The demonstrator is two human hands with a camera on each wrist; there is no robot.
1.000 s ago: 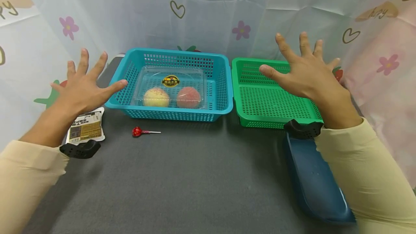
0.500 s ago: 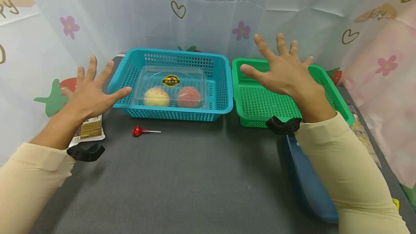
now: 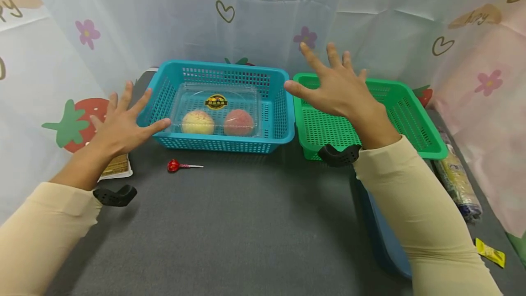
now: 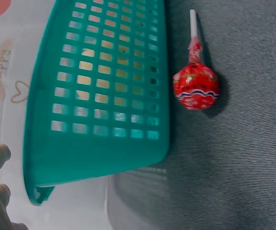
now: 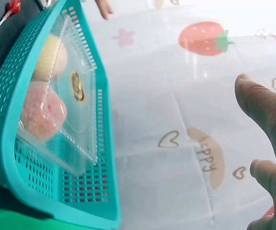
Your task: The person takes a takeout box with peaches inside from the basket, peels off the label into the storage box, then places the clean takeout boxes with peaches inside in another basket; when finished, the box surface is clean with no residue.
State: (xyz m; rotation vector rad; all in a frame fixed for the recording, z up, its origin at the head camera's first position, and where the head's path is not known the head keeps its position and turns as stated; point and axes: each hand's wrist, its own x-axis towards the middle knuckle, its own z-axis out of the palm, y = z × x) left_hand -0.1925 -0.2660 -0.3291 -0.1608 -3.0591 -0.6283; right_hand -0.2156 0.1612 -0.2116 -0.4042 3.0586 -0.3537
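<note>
My left hand (image 3: 123, 127) hovers with spread fingers by the left end of the blue basket (image 3: 222, 144), holding nothing. My right hand (image 3: 339, 88), fingers also spread, is raised over the left part of the green basket (image 3: 328, 136). Inside the blue basket lies a clear plastic fruit box (image 3: 242, 92) with a gold-and-black label. Through its lid show a yellowish peach (image 3: 198, 122) and a pink peach (image 3: 238, 123). In front of that basket a red-wrapped lollipop (image 3: 173, 166) rests on the grey table; the left wrist view shows the lollipop (image 4: 196, 86) close to the basket wall.
A dark blue tray (image 3: 386, 236) stands at the right, partly under the right sleeve. Beyond it lie a clear packet (image 3: 458, 179) and a small yellow packet (image 3: 490, 252). A brown-and-white packet (image 3: 117, 168) sits behind the left wrist. A printed curtain (image 3: 172, 22) closes off the back.
Both hands have moved inward, the right one leftward across the green basket, the left one rightward and slightly down. The packets at the right have come into sight. Baskets and lollipop stay put.
</note>
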